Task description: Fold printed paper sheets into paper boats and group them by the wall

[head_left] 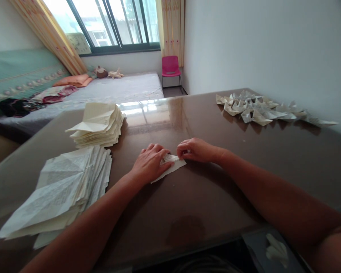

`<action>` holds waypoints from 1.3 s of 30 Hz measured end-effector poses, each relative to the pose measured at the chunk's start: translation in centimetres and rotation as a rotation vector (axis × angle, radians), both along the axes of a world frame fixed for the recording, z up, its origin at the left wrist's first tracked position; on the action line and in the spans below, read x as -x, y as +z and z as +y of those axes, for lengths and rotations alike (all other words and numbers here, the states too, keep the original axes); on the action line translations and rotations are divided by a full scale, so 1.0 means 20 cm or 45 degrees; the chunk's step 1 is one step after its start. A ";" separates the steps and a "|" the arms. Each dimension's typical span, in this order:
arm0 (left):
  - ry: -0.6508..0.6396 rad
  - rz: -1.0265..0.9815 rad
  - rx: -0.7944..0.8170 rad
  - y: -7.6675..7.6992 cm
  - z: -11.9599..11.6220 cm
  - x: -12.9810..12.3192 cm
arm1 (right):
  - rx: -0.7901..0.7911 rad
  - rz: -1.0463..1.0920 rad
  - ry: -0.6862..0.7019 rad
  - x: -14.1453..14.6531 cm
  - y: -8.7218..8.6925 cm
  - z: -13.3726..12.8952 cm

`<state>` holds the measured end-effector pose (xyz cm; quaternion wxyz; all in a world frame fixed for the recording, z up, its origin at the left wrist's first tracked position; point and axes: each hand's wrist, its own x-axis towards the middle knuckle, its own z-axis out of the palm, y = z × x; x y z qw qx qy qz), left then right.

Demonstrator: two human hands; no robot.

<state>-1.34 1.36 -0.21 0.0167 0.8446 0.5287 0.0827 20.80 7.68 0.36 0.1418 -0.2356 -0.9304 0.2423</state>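
A small folded sheet of printed paper [174, 163] lies on the brown table in front of me. My left hand [151, 162] holds its left part against the tabletop, thumb across the near side and fingers curved over the far side. At the paper's right end is my right hand [195, 150], its fingers curled and pinched together at the corner. Parts of the paper are hidden under both hands. To the left stand a stack of creased printed sheets [61, 182] and, behind it, a stack of cream folded sheets [98, 123].
Several folded paper shapes [255, 108] sit at the table's far right, near the white wall. Beyond the glossy table [147, 127] are a bed [125, 85] and a pink chair [171, 67]. Another pale paper piece [277, 250] lies below the near edge.
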 end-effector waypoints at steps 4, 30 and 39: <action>0.048 -0.020 0.050 0.00 0.02 0.00 | 0.023 -0.020 -0.054 0.00 -0.01 0.00; 0.077 -0.166 0.090 0.01 0.01 0.02 | 0.180 0.021 -0.322 0.03 0.00 -0.02; 0.072 -0.235 -0.244 -0.02 -0.01 -0.03 | 0.274 0.186 -0.298 0.04 -0.02 -0.01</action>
